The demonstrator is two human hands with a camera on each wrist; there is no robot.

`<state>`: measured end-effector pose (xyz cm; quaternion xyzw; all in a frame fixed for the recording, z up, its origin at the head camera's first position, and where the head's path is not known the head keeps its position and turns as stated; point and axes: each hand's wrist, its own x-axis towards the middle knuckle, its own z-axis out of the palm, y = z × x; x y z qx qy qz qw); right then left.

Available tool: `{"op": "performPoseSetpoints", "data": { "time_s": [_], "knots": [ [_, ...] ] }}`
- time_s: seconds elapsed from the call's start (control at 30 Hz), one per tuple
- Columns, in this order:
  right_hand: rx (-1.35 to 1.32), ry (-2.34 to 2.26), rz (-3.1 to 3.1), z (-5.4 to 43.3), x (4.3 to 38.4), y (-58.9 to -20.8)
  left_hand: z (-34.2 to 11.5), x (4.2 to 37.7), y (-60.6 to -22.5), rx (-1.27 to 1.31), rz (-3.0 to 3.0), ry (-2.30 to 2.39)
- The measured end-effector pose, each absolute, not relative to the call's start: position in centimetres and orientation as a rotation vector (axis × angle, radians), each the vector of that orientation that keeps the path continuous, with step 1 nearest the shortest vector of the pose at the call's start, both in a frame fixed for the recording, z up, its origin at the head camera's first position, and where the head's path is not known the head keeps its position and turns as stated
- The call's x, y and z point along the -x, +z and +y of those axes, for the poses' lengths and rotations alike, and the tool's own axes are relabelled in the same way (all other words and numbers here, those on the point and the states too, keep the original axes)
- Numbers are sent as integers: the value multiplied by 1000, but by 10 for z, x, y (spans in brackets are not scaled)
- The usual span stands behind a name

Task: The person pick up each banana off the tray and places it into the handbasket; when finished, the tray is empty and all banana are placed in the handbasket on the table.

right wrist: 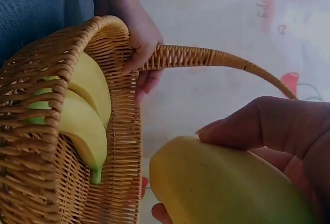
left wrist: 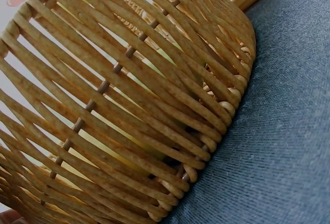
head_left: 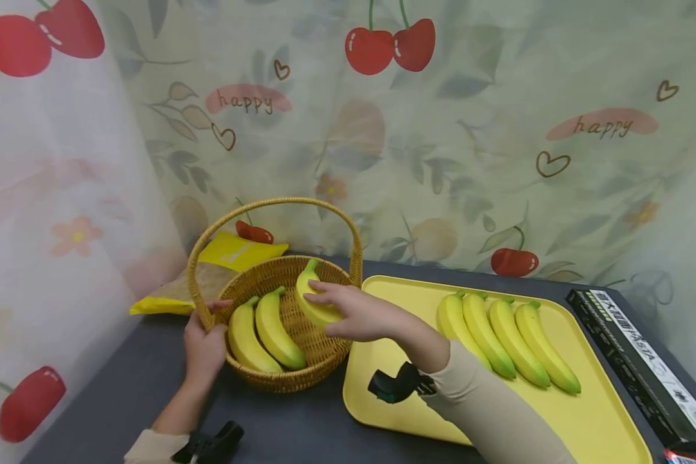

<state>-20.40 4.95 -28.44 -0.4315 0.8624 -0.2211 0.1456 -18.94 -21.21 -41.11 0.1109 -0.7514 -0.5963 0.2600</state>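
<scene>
Beige sleeve (head_left: 499,412) crosses the yellow tray (head_left: 394,403); its right hand (head_left: 362,314) holds one banana (head_left: 307,293) over the basket (head_left: 284,383), while the left hand (head_left: 204,345) grips the handle's base. Two bananas (head_left: 277,330) lie inside, toward the tabletop's (head_left: 290,425) back left corner; four more (head_left: 517,345) lie on the tray, nearer the right edge

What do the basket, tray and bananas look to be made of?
The basket looks like wicker or an imitation, low sheen: strands woven across thin uprights. The tray is probably smooth moulded plastic, judging by its even yellow and rounded corners. The bananas show smooth, satiny yellow skin, greenish ends; real or replica, unclear.
</scene>
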Motion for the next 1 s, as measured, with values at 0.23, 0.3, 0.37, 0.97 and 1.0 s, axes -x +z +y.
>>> {"op": "performPoseSetpoints", "data": {
  "time_s": [0.23,0.3,0.37,0.97,1.0],
  "knots": [
    [1205,-532,2436,27,226,-294,-212,190,-411,-291,-2029,-1618],
    [1188,-505,2418,20,233,-298,-212,190,-411,-289,-2022,-1612],
    [1170,-477,2405,13,240,-300,-212,189,-410,-288,-2015,-1608],
    [1072,-347,2343,-23,264,-323,-213,192,-413,-290,-1997,-1600],
    [1063,-352,2342,-24,265,-324,-213,193,-413,-292,-1993,-1600]
  ]
}}
